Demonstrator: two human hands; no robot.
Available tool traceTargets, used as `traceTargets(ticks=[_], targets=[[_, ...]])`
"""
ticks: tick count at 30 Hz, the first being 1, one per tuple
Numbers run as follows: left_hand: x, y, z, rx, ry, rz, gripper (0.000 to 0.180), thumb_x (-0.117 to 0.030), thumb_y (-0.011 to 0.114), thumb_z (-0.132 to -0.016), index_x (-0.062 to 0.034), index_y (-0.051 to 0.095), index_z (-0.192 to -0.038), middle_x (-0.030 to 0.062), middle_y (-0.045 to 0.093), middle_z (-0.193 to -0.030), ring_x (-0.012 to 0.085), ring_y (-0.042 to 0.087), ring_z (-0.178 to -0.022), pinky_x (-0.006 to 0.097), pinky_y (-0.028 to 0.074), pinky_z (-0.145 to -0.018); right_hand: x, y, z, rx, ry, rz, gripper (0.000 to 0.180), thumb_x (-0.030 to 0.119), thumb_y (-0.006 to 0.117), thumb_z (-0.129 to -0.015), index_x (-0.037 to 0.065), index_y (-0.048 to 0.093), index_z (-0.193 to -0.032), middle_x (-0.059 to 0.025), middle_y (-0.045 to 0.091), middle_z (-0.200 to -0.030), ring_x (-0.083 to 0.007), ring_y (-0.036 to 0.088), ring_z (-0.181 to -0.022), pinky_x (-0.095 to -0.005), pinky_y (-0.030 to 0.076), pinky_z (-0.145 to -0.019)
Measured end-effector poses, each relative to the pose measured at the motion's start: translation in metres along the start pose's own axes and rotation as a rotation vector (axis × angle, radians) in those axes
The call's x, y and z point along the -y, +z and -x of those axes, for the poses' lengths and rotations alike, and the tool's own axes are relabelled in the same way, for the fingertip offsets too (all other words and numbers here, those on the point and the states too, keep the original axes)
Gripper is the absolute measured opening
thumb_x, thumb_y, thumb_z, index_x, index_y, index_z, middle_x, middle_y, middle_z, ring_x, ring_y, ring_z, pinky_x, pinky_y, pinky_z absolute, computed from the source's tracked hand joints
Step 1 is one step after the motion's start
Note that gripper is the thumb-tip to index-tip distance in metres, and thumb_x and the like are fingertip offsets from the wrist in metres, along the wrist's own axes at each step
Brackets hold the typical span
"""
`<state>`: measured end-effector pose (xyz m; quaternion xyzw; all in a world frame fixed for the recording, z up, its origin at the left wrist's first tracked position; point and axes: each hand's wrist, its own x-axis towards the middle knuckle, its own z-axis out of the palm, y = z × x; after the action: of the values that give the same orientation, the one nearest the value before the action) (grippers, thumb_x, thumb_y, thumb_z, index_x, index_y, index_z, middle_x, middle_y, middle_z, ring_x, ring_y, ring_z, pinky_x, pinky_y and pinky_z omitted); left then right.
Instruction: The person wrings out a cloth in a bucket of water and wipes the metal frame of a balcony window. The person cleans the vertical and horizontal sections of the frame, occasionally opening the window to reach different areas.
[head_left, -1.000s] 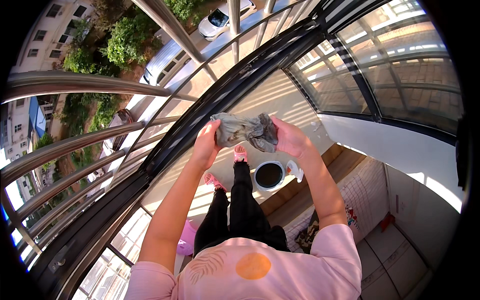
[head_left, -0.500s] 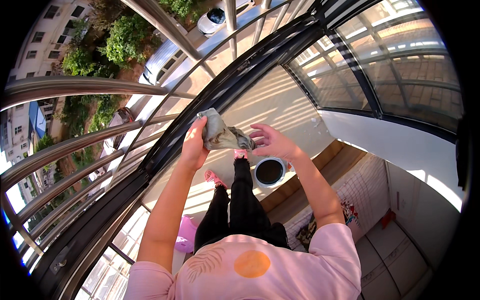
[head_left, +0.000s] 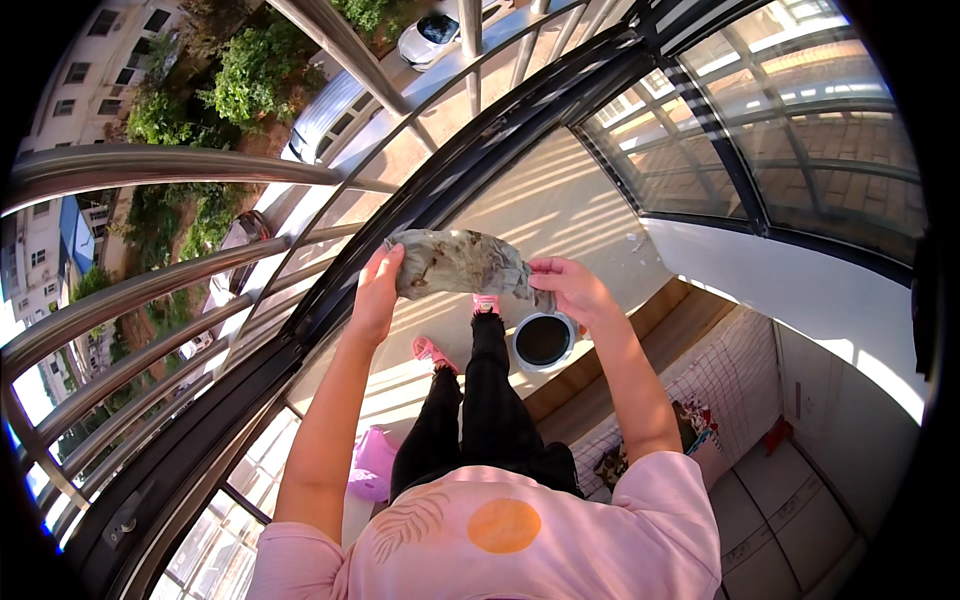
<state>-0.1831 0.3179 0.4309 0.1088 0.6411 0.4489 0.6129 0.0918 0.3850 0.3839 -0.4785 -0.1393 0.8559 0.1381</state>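
Observation:
A damp-looking grey cloth (head_left: 460,264) with brown stains is stretched between my two hands, above the floor. My left hand (head_left: 378,290) pinches its left end, thumb and fingers closed on it. At the other end my right hand (head_left: 575,290) grips the cloth's right corner, which hangs down a little below the fingers. Beneath the right hand stands a white bucket (head_left: 571,352) with dark liquid inside. The cloth covers part of the floor behind it.
Black window frame (head_left: 420,200) runs diagonally at my left, with metal railing bars (head_left: 180,167) beyond it. Glass panes (head_left: 830,120) stand at the right. A pink plastic container (head_left: 372,465) is by my left leg. A checked cover (head_left: 725,390) lies at the right.
The cloth has gone from bunched up to spread out sideways. My right hand, fingers apart before, has closed on its right end. My left hand has moved slightly left and down.

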Motion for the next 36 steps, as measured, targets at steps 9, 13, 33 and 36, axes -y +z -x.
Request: traceTargets(ticks=[9,13,33,36], targets=[[0.084,0.016,-0.027,0.019,-0.184,0.062,0.021,-0.025,0.05,-0.091,-0.0045,0.055,-0.09,0.0069,0.057,-0.094,0.0183,0.051,-0.086,0.03,0.04,-0.082,0.007,0.074,0.063,0.172,-0.163,0.274,0.021,0.001,0.06,-0.083,0.0,0.059,-0.105,-0.0024,0.061,-0.091,-0.0079,0.057,-0.081,-0.0223,0.048,-0.072],[0.097,0.025,-0.032,0.34,-0.344,0.612,0.036,-0.034,0.041,-0.094,-0.0059,0.053,-0.113,0.0085,0.058,-0.109,0.0239,0.053,-0.101,0.039,0.041,-0.091,-0.012,0.094,0.071,0.305,-0.225,0.446,0.02,0.0,0.059,-0.084,0.0,0.059,-0.104,-0.0008,0.06,-0.09,-0.0063,0.055,-0.08,-0.0207,0.047,-0.07],[0.027,0.048,-0.005,0.289,-0.204,-0.048,0.029,-0.023,0.041,-0.094,-0.0041,0.047,-0.116,0.0071,0.056,-0.103,0.0189,0.057,-0.092,0.036,0.047,-0.083,-0.001,0.047,0.002,-0.06,-0.33,0.343,0.049,0.005,0.064,-0.081,0.005,0.043,-0.125,-0.0043,0.058,-0.099,-0.0121,0.058,-0.085,-0.0265,0.049,-0.072],[0.019,0.052,-0.016,0.233,-0.128,-0.215,0.031,-0.022,0.043,-0.093,-0.0032,0.048,-0.117,0.0051,0.056,-0.1,0.0149,0.055,-0.085,0.03,0.046,-0.078,0.009,0.042,-0.011,0.091,-0.095,-0.058,0.044,0.008,0.067,-0.081,0.003,0.048,-0.12,-0.008,0.06,-0.098,-0.014,0.06,-0.085,-0.0279,0.051,-0.068]])
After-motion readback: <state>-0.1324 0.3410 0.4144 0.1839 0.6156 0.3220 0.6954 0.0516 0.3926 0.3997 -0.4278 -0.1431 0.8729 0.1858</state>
